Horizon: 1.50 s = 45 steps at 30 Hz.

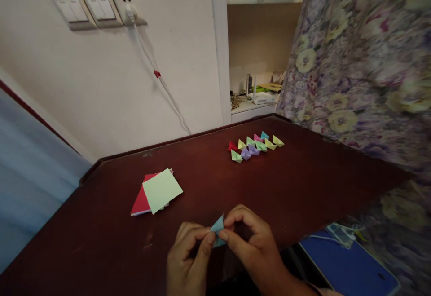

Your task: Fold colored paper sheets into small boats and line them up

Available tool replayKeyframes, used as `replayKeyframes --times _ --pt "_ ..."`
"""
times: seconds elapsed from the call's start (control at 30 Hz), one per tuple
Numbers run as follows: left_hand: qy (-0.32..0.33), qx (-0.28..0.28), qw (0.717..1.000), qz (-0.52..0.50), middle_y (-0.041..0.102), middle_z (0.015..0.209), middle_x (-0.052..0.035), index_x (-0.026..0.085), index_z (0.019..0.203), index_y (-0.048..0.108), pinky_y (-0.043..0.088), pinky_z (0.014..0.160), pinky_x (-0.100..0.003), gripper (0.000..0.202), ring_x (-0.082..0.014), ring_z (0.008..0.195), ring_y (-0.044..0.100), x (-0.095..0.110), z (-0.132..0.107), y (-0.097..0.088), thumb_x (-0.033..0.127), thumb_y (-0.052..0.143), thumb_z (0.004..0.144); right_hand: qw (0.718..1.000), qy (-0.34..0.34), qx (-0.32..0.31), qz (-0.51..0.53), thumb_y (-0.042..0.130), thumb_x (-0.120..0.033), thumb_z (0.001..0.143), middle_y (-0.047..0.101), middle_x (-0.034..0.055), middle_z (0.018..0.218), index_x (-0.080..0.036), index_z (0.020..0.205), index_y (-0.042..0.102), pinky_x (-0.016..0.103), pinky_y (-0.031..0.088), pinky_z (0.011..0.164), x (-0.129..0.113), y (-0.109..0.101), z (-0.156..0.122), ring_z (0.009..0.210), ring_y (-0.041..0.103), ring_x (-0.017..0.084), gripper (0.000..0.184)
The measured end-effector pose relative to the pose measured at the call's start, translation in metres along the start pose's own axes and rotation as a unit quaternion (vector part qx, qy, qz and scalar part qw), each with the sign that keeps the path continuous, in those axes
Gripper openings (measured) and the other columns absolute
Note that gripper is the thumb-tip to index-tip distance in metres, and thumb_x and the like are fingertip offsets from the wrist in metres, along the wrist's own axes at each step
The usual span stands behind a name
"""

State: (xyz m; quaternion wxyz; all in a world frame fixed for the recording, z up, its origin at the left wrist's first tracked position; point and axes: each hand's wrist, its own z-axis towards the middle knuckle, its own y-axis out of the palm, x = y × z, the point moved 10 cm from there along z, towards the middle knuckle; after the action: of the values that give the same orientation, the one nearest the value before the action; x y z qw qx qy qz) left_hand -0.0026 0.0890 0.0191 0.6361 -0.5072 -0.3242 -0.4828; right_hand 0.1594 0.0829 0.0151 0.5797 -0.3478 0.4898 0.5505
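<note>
A small folded piece of light blue paper (218, 225) is held between my two hands, just above the front edge of the table. My left hand (190, 253) pinches its left side between thumb and index finger. On the right side, the thumb and fingertips of my right hand (251, 237) grip it too. The fingers cover part of the folds. Farther back on the table stand several small folded paper boats (254, 147) in two rows, in red, yellow, green, pink, purple and blue.
The dark red table (202, 174) meets the wall behind. A stack of square paper (162, 190), pale green on top of red, lies left of centre. A blue flat object (350, 262) with a cable sits low at the right. A floral curtain (363, 62) hangs along the right side.
</note>
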Motion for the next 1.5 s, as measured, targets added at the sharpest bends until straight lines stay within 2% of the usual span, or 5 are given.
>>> replayKeyframes --times 0.27,0.5,1.03,1.33,1.5 --pt "-0.066 -0.023 0.994 -0.088 0.061 0.074 -0.0009 0.022 0.070 0.074 0.045 0.067 -0.027 0.024 -0.0191 0.071 0.057 -0.015 0.001 0.007 0.039 0.070 0.087 0.990 0.062 0.008 0.127 0.072 -0.027 0.081 0.058 -0.0021 0.074 -0.022 0.082 0.060 0.025 0.046 0.064 0.017 0.001 -0.003 0.069 0.054 0.015 0.012" --pt "-0.195 -0.047 0.927 -0.316 0.052 0.064 0.0021 0.018 0.064 0.067 0.042 0.057 -0.024 0.031 -0.0145 0.061 0.047 -0.044 -0.005 0.031 0.043 0.077 0.080 0.993 0.045 -0.033 0.104 0.069 -0.024 0.079 0.056 -0.0013 0.074 -0.021 0.077 0.058 0.027 0.044 0.065 0.014 0.005 -0.002 0.070 0.051 0.015 0.012" --pt "-0.125 0.020 0.972 -0.200 0.066 0.071 -0.0017 0.019 0.070 0.076 0.047 0.066 -0.027 0.024 -0.0188 0.069 0.059 -0.032 -0.005 0.021 0.041 0.076 0.082 1.000 0.023 -0.017 0.002 0.068 -0.017 0.074 0.051 -0.0026 0.068 -0.019 0.072 0.066 0.026 0.042 0.058 0.000 0.010 0.000 0.062 0.049 0.014 0.002" --pt "-0.116 0.057 0.976 -0.177 0.060 0.068 0.0002 0.019 0.071 0.077 0.045 0.061 -0.025 0.026 -0.0170 0.066 0.055 -0.031 -0.004 0.020 0.043 0.077 0.081 0.990 0.004 0.124 0.061 0.073 -0.019 0.078 0.061 -0.0009 0.076 -0.023 0.077 0.053 0.028 0.051 0.066 0.022 -0.007 -0.008 0.070 0.059 0.017 0.021" --pt "-0.107 0.052 0.977 -0.175 0.065 0.073 -0.0010 0.021 0.073 0.078 0.047 0.065 -0.026 0.022 -0.0187 0.070 0.059 -0.030 -0.004 0.020 0.040 0.075 0.083 0.994 -0.020 0.110 0.008 0.073 -0.021 0.079 0.063 0.0010 0.074 -0.023 0.082 0.063 0.028 0.052 0.064 0.017 -0.006 -0.009 0.069 0.060 0.018 0.011"
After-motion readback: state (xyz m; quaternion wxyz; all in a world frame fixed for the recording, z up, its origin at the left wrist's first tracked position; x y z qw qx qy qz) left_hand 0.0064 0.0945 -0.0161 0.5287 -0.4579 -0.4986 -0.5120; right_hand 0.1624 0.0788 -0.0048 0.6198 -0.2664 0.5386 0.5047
